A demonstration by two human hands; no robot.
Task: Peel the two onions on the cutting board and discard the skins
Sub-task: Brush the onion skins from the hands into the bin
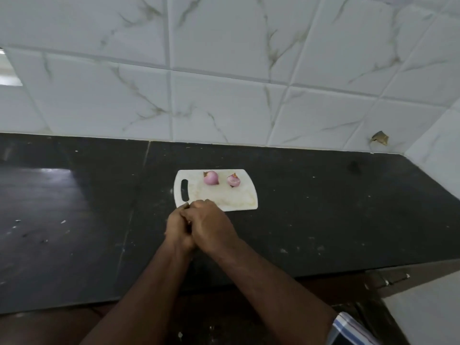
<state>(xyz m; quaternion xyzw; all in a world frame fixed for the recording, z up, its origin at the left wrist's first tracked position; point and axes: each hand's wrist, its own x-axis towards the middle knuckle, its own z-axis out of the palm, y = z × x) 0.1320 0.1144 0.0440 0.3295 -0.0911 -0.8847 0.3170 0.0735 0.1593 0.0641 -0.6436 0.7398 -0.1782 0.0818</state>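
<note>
The worktop (323, 207) is black with scattered pale specks and a whitish sheen at 9 o'clock. On it lies a white board (224, 197), faintly stained yellowish near its right end. The left onion (210, 178) is pink-purple with a brown scrap at its top; the right onion (233, 180) is paler pink with whitish patches and a brown tip. The wall tiles (224, 70) are white, veined with thin grey-brown streaks like marble, and divided by grey grout lines. A brown chipped patch (379, 138) marks the tile at 3 o'clock. At 5 o'clock, a cloth (348, 331) shows blue and white stripes.
</note>
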